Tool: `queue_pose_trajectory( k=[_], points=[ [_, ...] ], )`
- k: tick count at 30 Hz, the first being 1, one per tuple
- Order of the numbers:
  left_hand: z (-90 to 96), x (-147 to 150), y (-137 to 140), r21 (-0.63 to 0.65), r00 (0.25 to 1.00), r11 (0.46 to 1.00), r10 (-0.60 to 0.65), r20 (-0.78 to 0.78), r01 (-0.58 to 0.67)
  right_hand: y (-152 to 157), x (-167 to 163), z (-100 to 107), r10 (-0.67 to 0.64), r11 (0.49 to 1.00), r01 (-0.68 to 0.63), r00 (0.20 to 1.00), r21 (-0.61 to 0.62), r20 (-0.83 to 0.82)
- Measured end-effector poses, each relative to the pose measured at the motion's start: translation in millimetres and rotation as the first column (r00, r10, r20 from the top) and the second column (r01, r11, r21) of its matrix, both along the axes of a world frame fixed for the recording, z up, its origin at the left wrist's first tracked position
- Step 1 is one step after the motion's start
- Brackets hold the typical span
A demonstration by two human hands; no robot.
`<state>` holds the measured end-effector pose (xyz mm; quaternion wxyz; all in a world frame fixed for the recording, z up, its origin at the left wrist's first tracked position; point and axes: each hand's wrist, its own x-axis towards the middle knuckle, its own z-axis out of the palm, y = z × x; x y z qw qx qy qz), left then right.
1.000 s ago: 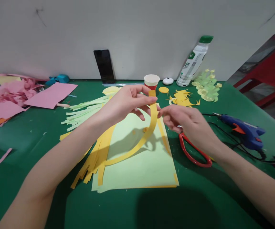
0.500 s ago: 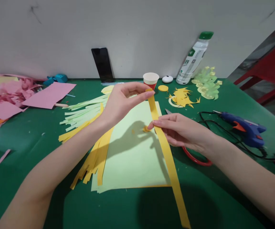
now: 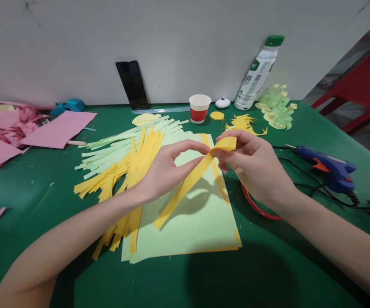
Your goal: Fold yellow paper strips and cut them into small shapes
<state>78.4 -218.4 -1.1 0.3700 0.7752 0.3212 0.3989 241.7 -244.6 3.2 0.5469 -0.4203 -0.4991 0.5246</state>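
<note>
A yellow paper strip (image 3: 185, 190) is held up over the pale green paper sheets (image 3: 185, 239), its top end bent over to the right and its tail hanging toward lower left. My right hand (image 3: 257, 169) pinches the strip near the bend between thumb and fingers. Just left of that, the thumb and index finger of my left hand (image 3: 167, 167) close on the same strip. Under my left forearm lie cut yellow strips (image 3: 136, 171), beside pale green strips (image 3: 104, 147). Red-handled scissors (image 3: 258, 209) lie partly hidden below my right hand.
A blue glue gun (image 3: 328, 167) with a black cord lies at right. Along the wall stand a phone (image 3: 132, 85), a red-and-white paper cup (image 3: 199, 110) and a leaning bottle (image 3: 258, 75). Pink paper (image 3: 61, 128) is heaped at left. Yellow cutouts (image 3: 243, 124) lie behind my right hand.
My left hand has come down from the strip's raised top end. The strip, earlier hanging long toward the lower right, is now bent over, with its tail toward lower left.
</note>
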Motion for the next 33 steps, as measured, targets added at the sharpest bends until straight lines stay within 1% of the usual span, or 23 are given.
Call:
queue_pose_trajectory(
  k=[3,5,7,9,11,12,14,16,19,21,25,29,33],
  points=[
    [1.5,-1,-3,-0.090,0.998,0.994,-0.057,0.024,0.058,-2,1,-1,-0.036,0.998,0.030,0.993,0.054,0.114],
    [1.7,-1,-3,-0.171,0.992,0.980,-0.083,0.093,0.098,-3,2,-1,-0.026,0.997,0.012,0.984,0.077,0.177],
    [1.8,-1,-3,-0.267,0.976,0.952,-0.096,0.196,0.147,-4,3,0,-0.007,0.994,-0.017,0.974,0.105,0.228],
    [2.7,-1,-2,-0.364,0.952,0.908,-0.102,0.288,0.207,-4,3,2,-0.008,0.992,-0.027,0.962,0.126,0.274],
    [4.5,-1,-2,-0.428,0.943,0.869,-0.115,0.311,0.247,-4,4,5,-0.031,0.993,-0.007,0.948,0.119,0.316],
    [5.6,-1,-2,-0.446,0.948,0.861,-0.116,0.296,0.245,-4,4,6,-0.036,0.994,0.000,0.941,0.108,0.335],
    [7.4,0,-1,-0.456,0.964,0.865,-0.105,0.243,0.209,-4,4,8,-0.020,0.996,-0.013,0.930,0.088,0.368],
    [7.8,0,0,-0.460,0.970,0.867,-0.093,0.224,0.190,-3,5,10,0.022,0.997,-0.050,0.918,0.059,0.395],
    [6.0,0,2,-0.471,0.954,0.854,-0.085,0.289,0.219,-1,5,12,0.074,0.995,-0.096,0.908,0.033,0.412],
    [4.2,-1,3,-0.466,0.944,0.856,-0.072,0.321,0.223,-2,5,12,0.094,0.990,-0.128,0.905,0.053,0.416],
    [2.5,-1,4,-0.433,0.953,0.883,-0.051,0.300,0.184,-5,5,11,0.088,0.981,-0.159,0.875,0.109,0.477],
    [3.7,0,2,-0.401,0.967,0.904,-0.049,0.252,0.151,-8,4,11,0.111,0.981,-0.175,0.854,0.080,0.509],
    [5.1,-1,0,-0.380,0.981,0.919,-0.033,0.193,0.105,-8,3,13,0.186,0.968,-0.247,0.842,0.054,0.507]
  ],
)
